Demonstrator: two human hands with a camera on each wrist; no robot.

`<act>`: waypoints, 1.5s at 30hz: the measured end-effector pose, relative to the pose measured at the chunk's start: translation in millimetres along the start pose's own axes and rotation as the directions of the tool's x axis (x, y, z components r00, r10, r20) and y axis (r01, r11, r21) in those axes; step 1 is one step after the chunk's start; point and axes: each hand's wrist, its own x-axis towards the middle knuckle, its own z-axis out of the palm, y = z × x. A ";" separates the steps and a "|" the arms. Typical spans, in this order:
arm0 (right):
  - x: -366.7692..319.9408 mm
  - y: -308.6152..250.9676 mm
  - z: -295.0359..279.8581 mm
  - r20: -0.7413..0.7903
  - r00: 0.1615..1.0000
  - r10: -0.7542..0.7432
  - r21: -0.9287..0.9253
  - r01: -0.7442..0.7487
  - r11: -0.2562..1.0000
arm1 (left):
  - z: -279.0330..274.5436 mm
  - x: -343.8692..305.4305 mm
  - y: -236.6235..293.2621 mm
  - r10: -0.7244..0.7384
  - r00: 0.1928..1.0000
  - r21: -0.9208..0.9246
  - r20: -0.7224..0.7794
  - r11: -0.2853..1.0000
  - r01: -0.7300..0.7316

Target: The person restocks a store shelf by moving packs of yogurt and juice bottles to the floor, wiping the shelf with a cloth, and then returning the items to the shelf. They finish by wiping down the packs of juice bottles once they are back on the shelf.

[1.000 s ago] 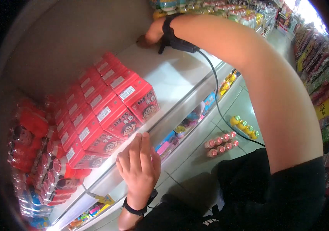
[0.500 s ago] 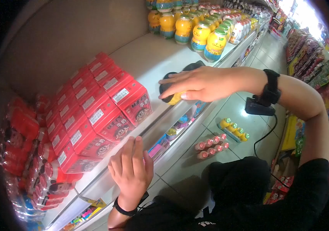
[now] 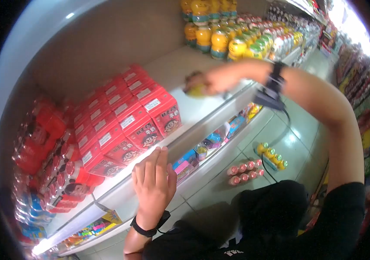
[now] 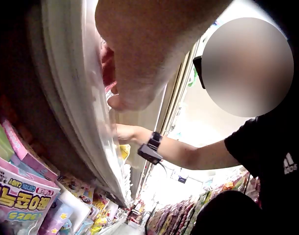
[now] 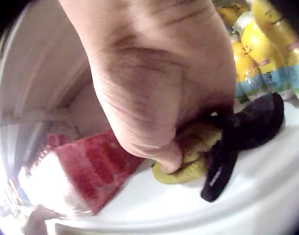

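Observation:
In the head view my right hand (image 3: 221, 79) reaches across the white shelf (image 3: 202, 113) and grips a crumpled yellow-and-black cloth (image 3: 196, 90). Up close in the right wrist view, the thumb presses on the yellow part of the cloth (image 5: 181, 175), while loose black ends spread over the shelf; most fingers are hidden behind the hand. My left hand (image 3: 153, 184) rests at the shelf's front edge with its fingers extended, holding nothing. Just beyond its fingertips stands a block of red milk cartons (image 3: 128, 123).
Yellow bottles (image 3: 219, 41) stand in rows at the shelf's far end. Red bottle packs (image 3: 42, 134) crowd the near left. On the floor are pink-capped bottles (image 3: 245, 172) and a yellow bottle pack (image 3: 271, 156). Snack bags (image 3: 358, 78) line the opposite side. A cable hangs from the right wrist.
From the shelf's back corner my right hand came forward to the front edge with the cloth, then moved back inward over the shelf. The left hand stays at the edge.

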 end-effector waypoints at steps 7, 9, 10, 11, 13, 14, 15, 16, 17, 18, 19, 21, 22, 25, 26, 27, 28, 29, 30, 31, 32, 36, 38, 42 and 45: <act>-57.3 -102.1 -49.7 -0.146 0.979 0.142 0.422 -0.068 0.904 | 2.8 0.6 1.5 -0.007 0.999 -0.055 -0.036 0.998 0.005; -48.5 -113.6 -61.7 -0.334 0.894 0.300 0.550 -0.073 0.832 | 3.2 0.4 -0.5 -0.001 0.999 -0.046 -0.046 0.999 -0.001; -42.0 -126.8 -69.9 -0.360 0.844 0.397 0.624 -0.098 0.775 | 3.2 0.5 -0.2 0.014 0.999 -0.046 -0.049 0.999 -0.016; -17.6 -145.0 -81.0 -0.352 0.772 0.529 0.875 0.070 0.479 | -0.7 -4.0 1.6 0.013 1.000 -0.055 -0.012 0.998 -0.014; 8.5 -143.0 -85.3 -0.149 0.967 0.208 0.985 0.125 0.120 | -1.8 -1.6 -1.6 0.017 1.000 -0.051 0.018 0.999 -0.016; 8.6 -144.7 -83.1 -0.270 0.943 0.193 0.927 0.200 0.318 | -0.6 4.1 -2.6 0.019 1.000 -0.049 0.019 0.999 -0.018; 6.3 -145.7 -79.3 -0.386 0.883 0.267 0.866 0.248 0.434 | -0.9 6.7 -3.6 0.019 1.000 0.007 -0.019 1.000 -0.019; -4.1 -146.1 -64.0 -0.484 0.788 0.380 0.820 0.257 0.511 | -1.4 -0.5 -3.5 0.043 0.999 0.027 -0.004 0.999 -0.043; -12.8 -150.7 -70.6 -0.389 0.813 0.433 0.908 0.261 0.327 | 3.9 -4.6 -6.0 0.062 0.998 0.016 -0.010 0.998 -0.062; -26.8 -151.9 -67.9 -0.266 0.829 0.492 0.963 0.245 0.109 | 4.9 -4.7 -7.4 0.068 0.998 0.033 0.003 0.997 -0.068; -50.0 -127.9 -23.0 -0.483 0.871 0.087 0.819 0.414 0.398 | 10.2 -7.0 -4.3 0.076 0.997 0.020 0.012 0.997 -0.076; -74.6 -88.0 -2.6 -0.295 0.880 -0.373 0.805 0.439 0.399 | 9.3 -6.9 -8.7 0.096 0.995 0.044 -0.006 0.994 -0.095; -104.6 -100.4 53.7 -0.134 0.943 -0.305 0.910 0.239 0.338 | 5.5 -4.8 -11.3 0.145 0.989 0.062 0.023 0.987 -0.146; -135.9 -94.6 154.2 0.357 0.910 0.209 0.770 -0.413 0.485 | 6.6 -3.5 -5.4 0.153 0.979 0.040 0.134 0.986 -0.159; -142.7 -82.7 183.5 0.310 0.935 0.171 0.777 -0.353 0.522 | 0.4 -3.8 -6.9 0.155 0.976 0.066 0.156 0.984 -0.166; -150.0 -75.5 224.0 0.357 0.876 0.324 0.613 -0.482 0.626 | -0.8 -5.2 -9.7 0.164 0.969 0.082 0.183 0.980 -0.181; -168.9 -72.8 302.2 0.126 0.820 0.559 0.558 -0.524 0.643 | 0.0 -15.9 -13.6 0.198 0.980 0.155 0.031 0.967 -0.200; -174.3 -68.4 324.2 0.136 0.821 0.554 0.590 -0.517 0.621 | -9.9 -20.9 -15.0 0.236 0.971 0.199 0.034 0.951 -0.238; -180.0 -74.2 341.8 0.146 0.811 0.566 0.598 -0.529 0.603 | -13.9 -21.7 -13.6 0.285 0.958 0.238 0.036 0.929 -0.285; -174.8 -74.8 392.4 0.001 0.768 0.640 0.559 -0.531 0.636 | -6.6 -35.0 -12.0 0.459 0.881 0.365 0.118 0.805 -0.468; -176.8 -87.1 391.4 -0.114 0.711 0.694 0.462 -0.580 0.671 | -19.2 -45.0 -15.2 0.565 0.807 0.464 0.173 0.676 -0.573; -170.9 -99.4 401.1 -0.189 0.726 0.662 0.169 -0.640 0.750 | -13.0 -56.4 -0.8 0.851 0.390 -0.138 0.352 0.459 -0.878; -163.1 -93.1 422.7 -0.288 0.700 0.654 0.057 -0.669 0.741 | 9.5 -50.1 31.3 0.870 0.307 -0.273 0.387 0.426 -0.863; -161.6 -89.2 412.4 -0.082 0.698 0.711 0.148 -0.697 0.701 | 43.7 -101.1 63.2 0.863 0.395 -0.528 0.316 0.506 -0.682; -165.1 -94.3 411.3 -0.010 0.713 0.701 0.196 -0.686 0.701 | 58.6 -109.4 78.1 0.835 0.438 -0.613 0.335 0.545 -0.572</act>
